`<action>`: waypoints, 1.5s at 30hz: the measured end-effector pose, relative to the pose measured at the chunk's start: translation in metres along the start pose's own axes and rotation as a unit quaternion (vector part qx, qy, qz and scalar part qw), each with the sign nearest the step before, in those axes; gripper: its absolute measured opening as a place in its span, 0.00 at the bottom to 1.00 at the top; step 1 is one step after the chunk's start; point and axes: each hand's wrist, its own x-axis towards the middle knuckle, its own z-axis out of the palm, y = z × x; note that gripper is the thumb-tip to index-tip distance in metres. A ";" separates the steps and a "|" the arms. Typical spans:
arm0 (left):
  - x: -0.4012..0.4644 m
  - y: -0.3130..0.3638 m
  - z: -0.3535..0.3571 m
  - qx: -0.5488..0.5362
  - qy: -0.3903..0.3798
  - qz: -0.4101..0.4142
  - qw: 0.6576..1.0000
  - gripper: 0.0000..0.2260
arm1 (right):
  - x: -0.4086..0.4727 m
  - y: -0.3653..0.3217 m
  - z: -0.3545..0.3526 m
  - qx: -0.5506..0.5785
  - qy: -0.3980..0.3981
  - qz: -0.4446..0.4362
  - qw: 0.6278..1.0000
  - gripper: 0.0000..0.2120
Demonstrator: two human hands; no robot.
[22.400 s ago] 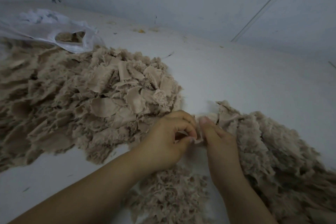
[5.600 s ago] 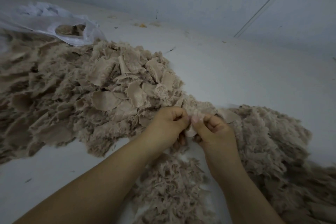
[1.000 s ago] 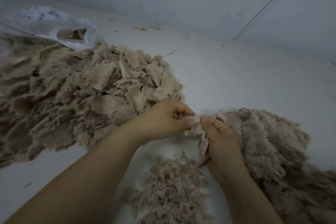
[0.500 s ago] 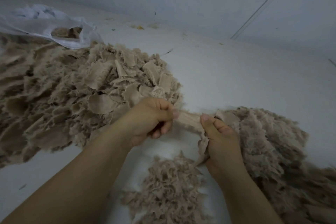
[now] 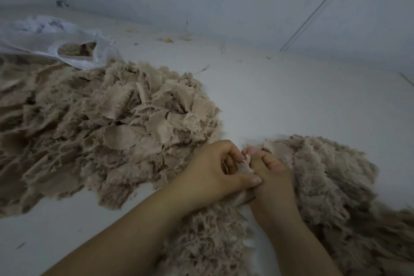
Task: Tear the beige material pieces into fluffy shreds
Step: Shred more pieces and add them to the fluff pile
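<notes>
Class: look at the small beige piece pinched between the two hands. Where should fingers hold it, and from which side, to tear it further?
Grip the beige piece at its two opposite edges, the left hand coming from the left and the right hand from the right, pinching close beside each other. It is thin, limp and frayed, so close pinches probably focus the pull on one spot.

The big pile of beige pieces looks like soft matt cloth, flat faces smooth, edges frayed. Right of it, the shredded heap is fuzzy and woolly. Behind the pile lies a thin, translucent, crinkled plastic bag, faintly glossy. The white floor is matt and smooth.
</notes>
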 end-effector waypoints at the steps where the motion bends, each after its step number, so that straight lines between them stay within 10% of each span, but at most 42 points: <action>1: 0.001 0.001 0.002 0.011 0.010 0.011 1.000 0.13 | -0.001 0.000 0.001 0.002 -0.005 -0.003 1.000 0.14; 15: 0.006 -0.004 -0.001 -0.202 0.144 -0.020 0.969 0.08 | -0.010 -0.014 0.009 0.013 -0.137 -0.053 0.989 0.15; 23: 0.004 -0.008 -0.008 -0.188 0.200 -0.032 0.961 0.10 | -0.007 -0.012 0.007 -0.010 -0.016 -0.016 1.000 0.15; 30: -0.007 0.002 -0.035 -0.011 -0.097 -0.093 0.991 0.20 | -0.007 -0.013 0.008 0.021 0.004 0.007 1.000 0.07; 35: -0.004 0.003 -0.013 0.016 -0.040 -0.060 0.997 0.10 | -0.010 -0.016 0.011 0.045 -0.014 0.029 0.998 0.07; 45: -0.009 -0.001 -0.032 0.075 -0.229 -0.084 0.967 0.07 | -0.008 -0.018 0.011 0.102 0.038 0.041 0.993 0.12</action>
